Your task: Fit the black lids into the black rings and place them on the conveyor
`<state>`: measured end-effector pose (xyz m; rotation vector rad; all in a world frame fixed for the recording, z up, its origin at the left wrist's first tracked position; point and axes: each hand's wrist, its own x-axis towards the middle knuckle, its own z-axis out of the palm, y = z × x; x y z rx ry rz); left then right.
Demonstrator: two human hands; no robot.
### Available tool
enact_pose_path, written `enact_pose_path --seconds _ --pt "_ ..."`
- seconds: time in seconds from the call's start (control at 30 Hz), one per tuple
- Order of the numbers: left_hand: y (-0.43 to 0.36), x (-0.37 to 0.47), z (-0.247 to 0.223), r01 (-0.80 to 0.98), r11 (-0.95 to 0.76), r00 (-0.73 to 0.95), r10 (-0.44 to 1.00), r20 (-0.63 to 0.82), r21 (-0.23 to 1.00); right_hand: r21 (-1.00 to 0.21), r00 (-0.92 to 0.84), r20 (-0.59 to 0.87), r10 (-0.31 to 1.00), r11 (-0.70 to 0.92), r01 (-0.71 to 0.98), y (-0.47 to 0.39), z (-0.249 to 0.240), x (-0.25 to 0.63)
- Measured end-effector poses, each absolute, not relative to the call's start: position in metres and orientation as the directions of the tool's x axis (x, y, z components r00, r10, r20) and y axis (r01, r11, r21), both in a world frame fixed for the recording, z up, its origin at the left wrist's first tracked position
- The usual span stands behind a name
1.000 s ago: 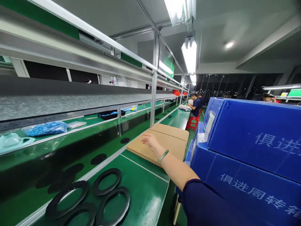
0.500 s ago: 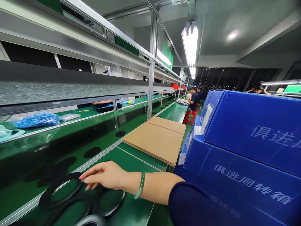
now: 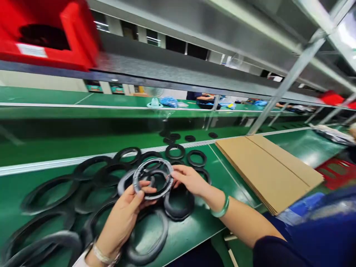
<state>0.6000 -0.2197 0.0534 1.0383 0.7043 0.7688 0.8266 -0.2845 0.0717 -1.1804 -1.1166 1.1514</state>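
Hands first: my left hand [image 3: 126,213] and right hand [image 3: 189,180] together pinch one dark rubber ring [image 3: 152,179], lifted just above the pile of rings [image 3: 91,193] on the green bench [image 3: 191,226]. Left fingers clamp its lower rim; right fingertips close on its right edge. I judge an even grip on opposite edges will keep the soft ring from twisting, and holding it above the pile avoids snagging others. Flat cardboard sheets [image 3: 267,170] lie to the right, a red bin [image 3: 50,33] on the shelf above.
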Motion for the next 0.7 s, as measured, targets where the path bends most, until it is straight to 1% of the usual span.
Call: enact_pose_path --seconds 0.1,0.2,0.37,0.43,0.57,0.6,0.63,0.67,0.7 --pt "-0.220 0.599 0.054 -0.266 0.316 0.557 0.821 -0.122 0.911 -0.993 0.060 -0.014 0.998 -0.007 -0.118 -0.283 0.076 0.816" --pt "-0.220 0.598 0.054 -0.283 0.333 0.576 0.809 -0.118 0.900 -0.983 0.078 -0.045 0.996 -0.031 -0.179 -0.282 0.080 0.807" --pt "-0.219 0.592 0.054 -0.248 0.332 0.598 0.792 -0.126 0.910 -0.982 0.090 -0.060 0.994 -0.042 -0.184 -0.274 0.086 0.810" --pt "-0.219 0.591 0.054 -0.230 0.324 0.575 0.806 -0.141 0.918 -0.974 0.057 -0.118 0.991 -0.104 -0.202 -0.272 0.088 0.812" --pt "-0.219 0.591 0.052 -0.191 0.271 0.547 0.828 -0.128 0.943 -0.924 -0.044 -0.241 0.970 -0.243 -0.295 -0.269 0.087 0.809" --pt "-0.219 0.591 0.051 -0.165 0.257 0.536 0.834 -0.132 0.952 -0.918 -0.099 -0.254 0.962 -0.272 -0.290 -0.264 0.088 0.811" --pt "-0.219 0.591 0.050 -0.144 0.250 0.515 0.845 -0.143 0.958 -0.920 -0.177 -0.265 0.948 -0.304 -0.248 -0.256 0.089 0.814" --pt "-0.218 0.591 0.048 -0.126 0.256 0.487 0.857 -0.165 0.958 -0.934 -0.249 -0.276 0.928 -0.320 -0.157 -0.245 0.091 0.820" --pt "-0.217 0.591 0.047 -0.116 0.274 0.461 0.866 -0.193 0.955 -0.953 -0.273 -0.292 0.917 -0.303 0.002 -0.230 0.094 0.830"
